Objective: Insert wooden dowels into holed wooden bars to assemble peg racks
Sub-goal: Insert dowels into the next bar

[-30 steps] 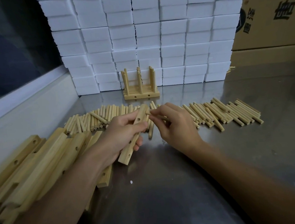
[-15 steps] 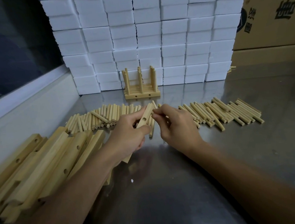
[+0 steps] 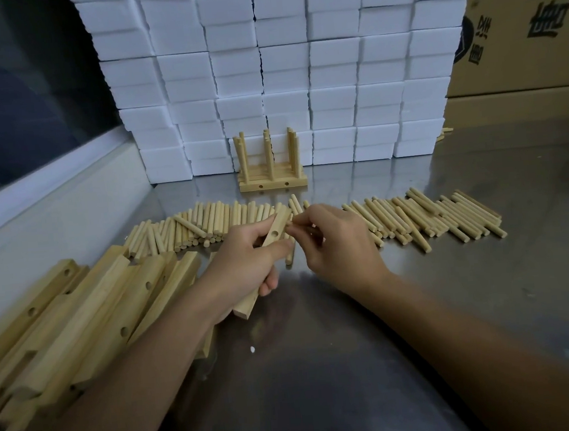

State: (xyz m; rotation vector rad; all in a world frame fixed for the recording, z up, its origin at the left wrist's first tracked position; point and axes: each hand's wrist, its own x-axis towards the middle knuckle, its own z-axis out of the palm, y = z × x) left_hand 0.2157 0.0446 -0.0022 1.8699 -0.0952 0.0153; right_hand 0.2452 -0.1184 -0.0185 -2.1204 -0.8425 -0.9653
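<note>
Bar (image 3: 275,231) gripped in my left hand (image 3: 246,263), long axis toward upper right; right hand (image 3: 337,245) fingers pinch something at its top hole, probably a dowel.

Pale matt wooden dowels (image 3: 208,223) on glossy steel table (image 3: 324,366).

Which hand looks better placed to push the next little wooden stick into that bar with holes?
The right hand: its fingertips already sit at the far end of the pale holed wooden bar, beside the row of loose wooden dowels. The left hand is occupied gripping the bar.
</note>
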